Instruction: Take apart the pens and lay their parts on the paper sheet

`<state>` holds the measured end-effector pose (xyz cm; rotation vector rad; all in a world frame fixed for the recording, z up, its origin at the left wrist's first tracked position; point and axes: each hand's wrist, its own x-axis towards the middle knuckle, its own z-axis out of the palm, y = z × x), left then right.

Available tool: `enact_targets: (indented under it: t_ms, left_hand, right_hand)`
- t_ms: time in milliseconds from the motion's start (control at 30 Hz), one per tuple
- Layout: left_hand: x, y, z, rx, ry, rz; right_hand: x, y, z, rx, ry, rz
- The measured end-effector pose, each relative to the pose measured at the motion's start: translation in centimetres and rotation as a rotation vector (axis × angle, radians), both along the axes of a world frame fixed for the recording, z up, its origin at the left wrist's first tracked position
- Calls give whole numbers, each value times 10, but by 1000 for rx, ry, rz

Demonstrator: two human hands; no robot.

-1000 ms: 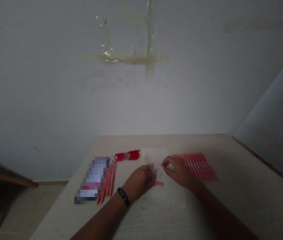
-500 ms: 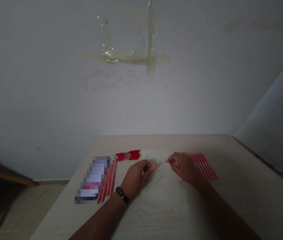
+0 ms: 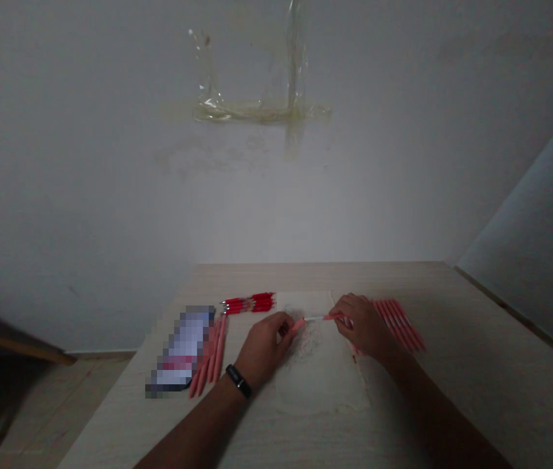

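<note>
My left hand [image 3: 264, 345], wearing a black wristband, pinches a pink pen barrel [image 3: 298, 324] whose end points right. Opposite it, my right hand [image 3: 363, 326] is closed on a pink pen part [image 3: 332, 317]. A thin whitish rod [image 3: 314, 318], like a refill, spans the gap between the two pink pieces, its left end at the barrel's mouth. Both hands are above a pale sheet [image 3: 325, 387] with small dark specks or marks on it. Under my right palm another slim pink piece with a brownish tip [image 3: 354, 358] partly shows.
Several red pens [image 3: 249, 303] lie bundled at the back left. Several pink barrels [image 3: 215, 355] sit beside a blurred-out, phone-like object [image 3: 183, 345]. A row of pink pens [image 3: 400, 324] lies right of my right hand. The table [image 3: 452, 391] meets a taped wall [image 3: 378, 195].
The barrel in my left hand has tilted to line up with the whitish rod, and the gap between the pink pieces is bridged. My right hand has barely shifted.
</note>
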<state>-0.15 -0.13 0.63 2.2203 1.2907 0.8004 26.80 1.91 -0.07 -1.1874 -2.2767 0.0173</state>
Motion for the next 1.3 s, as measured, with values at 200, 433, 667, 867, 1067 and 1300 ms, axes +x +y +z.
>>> enact_targets:
  t_ms: [200,433,667,867,1067,1300]
  left_hand:
    - [-1,0,1,68,106,-8]
    - [0,1,-4,49,88,-70]
    - [-2,2,-2,46,71,-87]
    - [-2,2,0,74,79,-58]
    - [-1,2,1,78,90,-51]
    - [0,0,1,68,96,-53]
  right_hand:
    - [-1,-4,4,20,18,20]
    - [-19,-11,1,-60,128,193]
    - [-18,-12,-4,-156,172,203]
    - [-15,-14,-3,-217,201,87]
    - [-12,-9,2,-171,110,148]
    - [-13,-12,4,-162,108,167]
